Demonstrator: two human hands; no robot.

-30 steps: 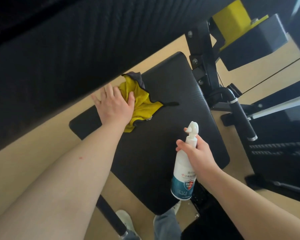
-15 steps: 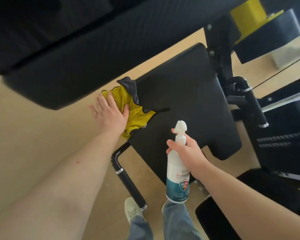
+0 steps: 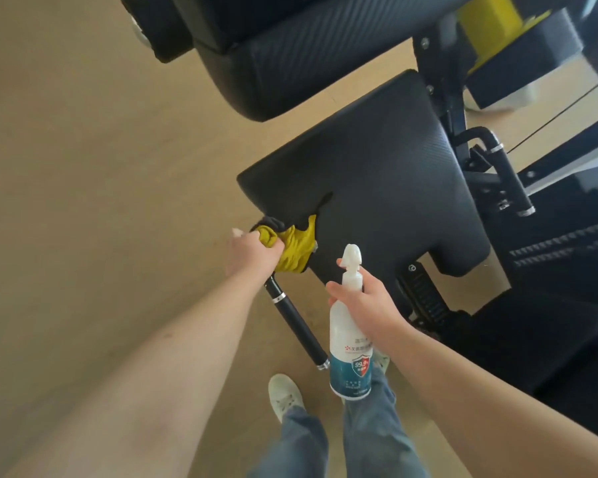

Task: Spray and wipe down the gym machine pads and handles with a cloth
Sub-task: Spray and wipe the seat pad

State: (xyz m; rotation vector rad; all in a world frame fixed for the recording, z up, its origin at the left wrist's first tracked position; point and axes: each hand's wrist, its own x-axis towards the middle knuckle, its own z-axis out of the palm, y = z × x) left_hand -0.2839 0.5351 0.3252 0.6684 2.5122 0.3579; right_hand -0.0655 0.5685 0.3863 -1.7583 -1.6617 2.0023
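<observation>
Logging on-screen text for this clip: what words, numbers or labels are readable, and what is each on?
"99.9%": on the shield emblem of the spray bottle label; the bottle is held by the right hand.
Small print above and below the shield on that label: too blurred to read.
Seat pad, handle and yellow cloth: no text visible.
</observation>
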